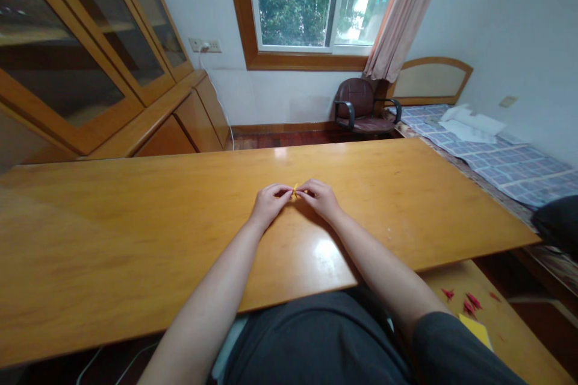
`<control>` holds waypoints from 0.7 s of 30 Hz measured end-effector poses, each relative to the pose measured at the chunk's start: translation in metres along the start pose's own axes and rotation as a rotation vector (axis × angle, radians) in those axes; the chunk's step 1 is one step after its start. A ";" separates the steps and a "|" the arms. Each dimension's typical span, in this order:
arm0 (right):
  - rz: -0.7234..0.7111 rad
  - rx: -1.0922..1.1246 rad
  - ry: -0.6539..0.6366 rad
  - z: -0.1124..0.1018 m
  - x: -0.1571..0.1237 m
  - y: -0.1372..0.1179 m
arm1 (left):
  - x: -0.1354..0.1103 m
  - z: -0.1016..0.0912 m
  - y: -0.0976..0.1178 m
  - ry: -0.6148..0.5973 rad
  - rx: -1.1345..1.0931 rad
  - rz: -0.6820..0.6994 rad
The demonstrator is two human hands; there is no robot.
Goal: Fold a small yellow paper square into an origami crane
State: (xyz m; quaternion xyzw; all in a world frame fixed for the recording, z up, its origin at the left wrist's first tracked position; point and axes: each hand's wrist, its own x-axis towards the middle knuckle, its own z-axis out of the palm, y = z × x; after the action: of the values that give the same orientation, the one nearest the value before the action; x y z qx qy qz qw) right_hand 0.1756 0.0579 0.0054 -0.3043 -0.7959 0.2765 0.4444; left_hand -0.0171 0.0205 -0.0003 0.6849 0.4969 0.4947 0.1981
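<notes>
A small yellow folded paper piece (295, 190) is pinched between my two hands, just above the middle of the wooden table (135, 240). From the left, my left hand (272, 201) grips it with thumb and fingertips. My right hand (320, 197) pinches its other side, the fingers bent and closed. A thin tip of the paper points up between the fingertips. Most of the piece is covered by the fingers, so its exact folded shape cannot be made out.
On a lower surface at the right lie several small red folded paper pieces (469, 306) and a yellow paper sheet (476, 331). Beyond the table stand a brown armchair (356, 105) and a bed (506, 162). A glass-door cabinet (90, 59) lines the left wall.
</notes>
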 end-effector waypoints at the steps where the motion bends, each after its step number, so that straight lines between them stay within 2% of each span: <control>1: -0.008 -0.002 0.000 0.000 0.000 0.001 | 0.000 0.000 0.000 0.002 -0.008 -0.008; 14: -0.049 -0.029 -0.002 0.000 -0.001 0.002 | 0.000 0.002 0.001 0.018 -0.051 -0.090; 21: -0.020 -0.047 0.014 0.002 -0.001 0.000 | 0.000 0.001 0.003 0.017 -0.070 -0.096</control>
State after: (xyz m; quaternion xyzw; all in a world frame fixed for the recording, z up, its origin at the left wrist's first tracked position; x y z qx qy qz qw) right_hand 0.1741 0.0566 0.0037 -0.3087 -0.8020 0.2514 0.4453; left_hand -0.0145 0.0198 0.0020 0.6485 0.5133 0.5077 0.2412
